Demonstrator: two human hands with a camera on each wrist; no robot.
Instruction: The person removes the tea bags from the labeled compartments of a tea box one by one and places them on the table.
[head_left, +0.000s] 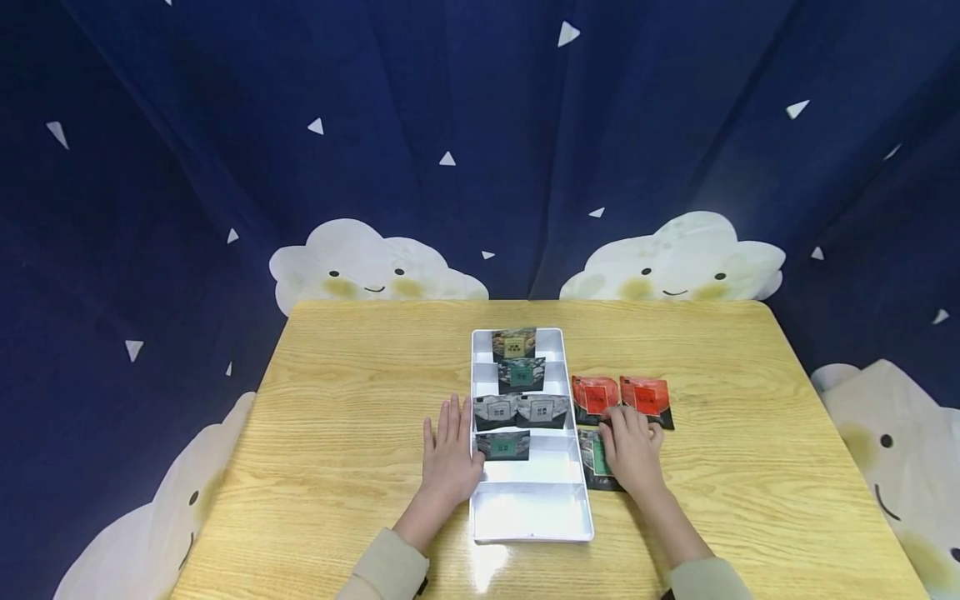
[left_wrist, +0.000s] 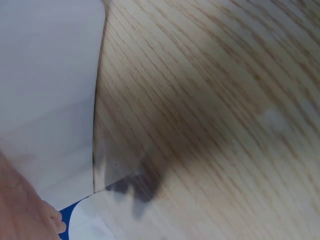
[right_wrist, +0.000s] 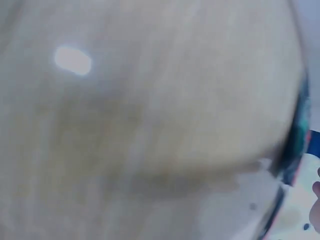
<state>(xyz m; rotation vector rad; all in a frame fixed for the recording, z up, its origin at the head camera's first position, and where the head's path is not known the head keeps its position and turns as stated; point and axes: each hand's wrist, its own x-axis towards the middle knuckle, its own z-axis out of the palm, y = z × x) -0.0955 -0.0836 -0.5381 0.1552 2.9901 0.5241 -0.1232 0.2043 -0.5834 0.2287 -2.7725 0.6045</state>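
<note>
A long white compartment tray [head_left: 532, 512] stands on the table, holding small dark sachets in its upper sections. They are a gold-labelled sachet [head_left: 514, 344], a dark-green-labelled one [head_left: 521, 375], two grey-labelled ones [head_left: 542, 412] side by side, and a green-labelled one [head_left: 504, 447]. My left hand [head_left: 450, 458] lies against the tray's left side, fingers extended forward and thumb over the rim. To the tray's right, my right hand [head_left: 633, 450] bends its fingers down over another green-labelled sachet [head_left: 592, 467], partly covering it; I cannot tell whether they pinch it.
Two red sachets [head_left: 647, 396] lie side by side just beyond the right hand, to the right of the tray. The wooden table [head_left: 360, 400] extends to both sides. Behind it hangs a dark blue curtain [head_left: 495, 100] with white triangles and clouds.
</note>
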